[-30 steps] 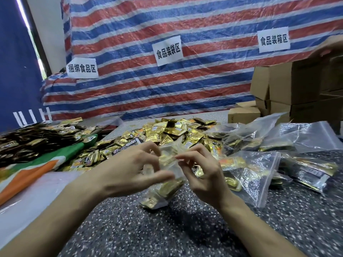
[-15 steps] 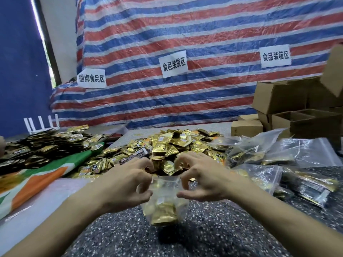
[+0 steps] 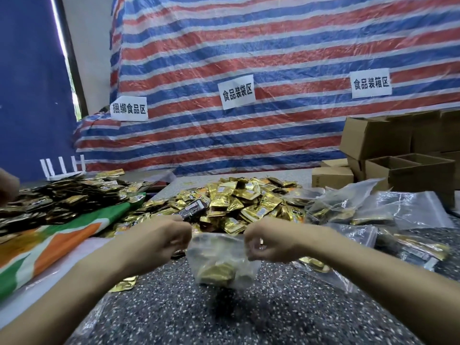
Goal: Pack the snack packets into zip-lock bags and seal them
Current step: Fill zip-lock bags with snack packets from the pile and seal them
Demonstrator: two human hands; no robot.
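Pinched at both top corners, left hand on the left, right hand on the right, fingers curled on the rim: small clear plastic zip-lock bag, low over the dark speckled tabletop, gold foil snack packets slumped in its bottom, just before the loose heap of gold packets. To seal well, keep the mouth taut and level, align the zip tracks, then press along from corner to corner, squeezing out air and keeping packet edges clear.

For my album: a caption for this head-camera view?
Left hand and right hand pinch a zip-lock bag of gold snack packets.
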